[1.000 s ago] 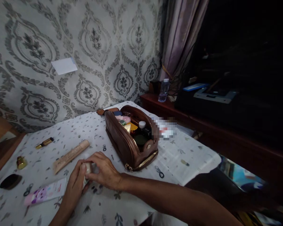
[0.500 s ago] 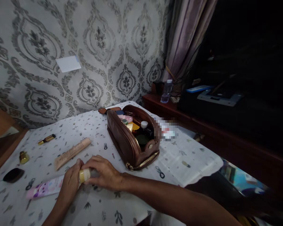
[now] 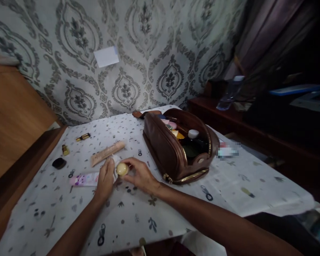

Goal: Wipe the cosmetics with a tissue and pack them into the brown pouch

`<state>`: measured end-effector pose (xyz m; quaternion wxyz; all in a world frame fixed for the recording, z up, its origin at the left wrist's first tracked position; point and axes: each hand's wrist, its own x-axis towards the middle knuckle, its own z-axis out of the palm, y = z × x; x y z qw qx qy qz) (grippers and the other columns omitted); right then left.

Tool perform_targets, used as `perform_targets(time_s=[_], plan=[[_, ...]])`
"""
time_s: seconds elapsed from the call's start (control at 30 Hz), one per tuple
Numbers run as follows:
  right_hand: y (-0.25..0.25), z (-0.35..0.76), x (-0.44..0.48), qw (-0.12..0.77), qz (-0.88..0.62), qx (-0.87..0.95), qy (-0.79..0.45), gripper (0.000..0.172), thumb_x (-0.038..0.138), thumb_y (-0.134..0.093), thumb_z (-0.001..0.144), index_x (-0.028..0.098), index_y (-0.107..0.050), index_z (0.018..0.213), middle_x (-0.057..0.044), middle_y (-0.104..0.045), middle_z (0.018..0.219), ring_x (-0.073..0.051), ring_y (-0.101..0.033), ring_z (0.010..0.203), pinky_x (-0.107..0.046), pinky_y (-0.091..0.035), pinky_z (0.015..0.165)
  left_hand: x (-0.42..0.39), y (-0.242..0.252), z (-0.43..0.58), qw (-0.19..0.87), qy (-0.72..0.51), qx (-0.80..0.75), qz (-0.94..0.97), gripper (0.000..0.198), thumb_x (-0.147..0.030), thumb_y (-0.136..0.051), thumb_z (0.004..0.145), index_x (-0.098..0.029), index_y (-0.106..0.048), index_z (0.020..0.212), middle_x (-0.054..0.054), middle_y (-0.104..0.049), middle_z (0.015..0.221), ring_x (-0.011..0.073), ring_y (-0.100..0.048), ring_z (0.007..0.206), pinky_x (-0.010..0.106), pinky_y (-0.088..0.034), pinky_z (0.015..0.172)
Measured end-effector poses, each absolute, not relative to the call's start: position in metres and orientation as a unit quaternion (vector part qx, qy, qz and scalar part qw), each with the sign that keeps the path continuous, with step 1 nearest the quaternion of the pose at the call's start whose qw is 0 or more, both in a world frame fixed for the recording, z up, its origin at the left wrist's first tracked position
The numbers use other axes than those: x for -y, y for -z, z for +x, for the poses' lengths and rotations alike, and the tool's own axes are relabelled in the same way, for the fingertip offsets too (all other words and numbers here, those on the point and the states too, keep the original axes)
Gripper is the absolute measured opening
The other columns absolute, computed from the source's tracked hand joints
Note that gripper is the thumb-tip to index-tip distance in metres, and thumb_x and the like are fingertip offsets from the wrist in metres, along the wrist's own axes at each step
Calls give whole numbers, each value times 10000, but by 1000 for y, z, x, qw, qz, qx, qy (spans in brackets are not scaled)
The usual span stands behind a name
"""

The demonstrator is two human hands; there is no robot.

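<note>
My right hand (image 3: pixel 141 175) pinches a small round jar (image 3: pixel 122 169) with a glossy pale-yellow top, held over the table. Close against the jar's left side, my left hand (image 3: pixel 106 177) has its fingers closed round a white, soft-looking piece (image 3: pixel 115 160); most of it is hidden, so its kind is unclear. Under and beside the left hand lies a pink and purple tube (image 3: pixel 85 179). A beige tube (image 3: pixel 107 153) rests just beyond. To the right stands a brown cosmetic bag (image 3: pixel 166 151), unzipped, with several bottles and tubes inside.
On the patterned white tablecloth (image 3: pixel 133 220), at left, lie a dark round item (image 3: pixel 59 163), a small gold item (image 3: pixel 65 149) and a black and gold lipstick-like tube (image 3: pixel 83 137). A clear bottle (image 3: pixel 229 94) stands on the dark red furniture (image 3: pixel 210 108) behind. A wooden panel (image 3: pixel 16 117) borders the left.
The view has swung left and tilted, so things appear further right. The jar's rounded yellow top now faces me, still held between both hands. The bag and tubes stay in place.
</note>
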<state>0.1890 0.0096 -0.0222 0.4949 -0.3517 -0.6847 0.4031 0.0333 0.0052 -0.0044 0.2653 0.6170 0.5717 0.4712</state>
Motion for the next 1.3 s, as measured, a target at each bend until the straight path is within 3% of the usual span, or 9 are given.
perform_targets(time_s=[0.13, 0.23, 0.4, 0.63, 0.73, 0.87, 1.13, 1.3], plan=[[25, 187, -13, 495, -378, 639, -452, 324, 230, -755, 689, 186, -652, 992, 1, -650, 901, -164, -582, 859, -268, -457, 739, 1, 5, 33, 231, -460, -520, 682, 368, -475, -332, 972, -191, -563, 937, 37, -597, 882, 199, -578, 896, 324, -478, 842], [26, 187, -17, 494, -364, 605, -507, 283, 287, -758, 681, 169, -661, 920, 9, -637, 825, -147, -566, 789, -261, -443, 703, 4, 7, 30, 178, -423, -452, 765, 307, -391, -387, 971, -188, -557, 1124, 90, -591, 1103, 228, -557, 1071, 383, -454, 956], [18, 190, -15, 473, -297, 514, -651, 407, 434, -833, 617, 155, -669, 864, 18, -642, 767, -138, -574, 730, -276, -444, 711, 0, 8, 22, 130, -334, -385, 850, 454, -365, -557, 913, -204, -472, 1328, 140, -541, 1256, 282, -511, 1196, 458, -436, 1010], [16, 190, -8, 432, -265, 472, -721, 436, 522, -818, 650, 143, -674, 812, 19, -640, 738, -109, -561, 684, -242, -419, 664, -3, 12, 18, 70, -349, -400, 845, 312, -454, -511, 927, -191, -547, 1091, 94, -580, 1039, 241, -553, 978, 383, -477, 845], [17, 189, -9, 430, -248, 453, -740, 424, 556, -756, 727, 141, -669, 738, 31, -590, 657, -81, -511, 594, -222, -392, 593, -1, 9, 20, 70, -365, -394, 840, 342, -517, -420, 950, -194, -528, 967, 70, -560, 942, 221, -529, 883, 351, -458, 772], [16, 188, -9, 399, -223, 423, -782, 443, 548, -787, 699, 122, -693, 775, 6, -641, 688, -84, -569, 597, -208, -410, 567, 3, 5, 22, 86, -367, -406, 832, 359, -516, -336, 963, -207, -496, 874, 41, -527, 841, 204, -505, 787, 330, -424, 708], [19, 188, -11, 367, -202, 365, -832, 408, 466, -846, 666, 110, -700, 803, 1, -669, 726, -75, -608, 623, -196, -451, 599, 8, 2, 22, 70, -363, -421, 828, 244, -361, -328, 971, -219, -448, 812, 9, -481, 773, 180, -479, 700, 309, -380, 640], [18, 189, -12, 379, -204, 341, -836, 387, 397, -879, 640, 112, -692, 824, 5, -679, 756, -78, -626, 669, -196, -505, 648, 8, 4, 22, 43, -370, -430, 823, 234, -376, -369, 967, -216, -445, 814, 5, -485, 768, 175, -476, 694, 301, -375, 625]])
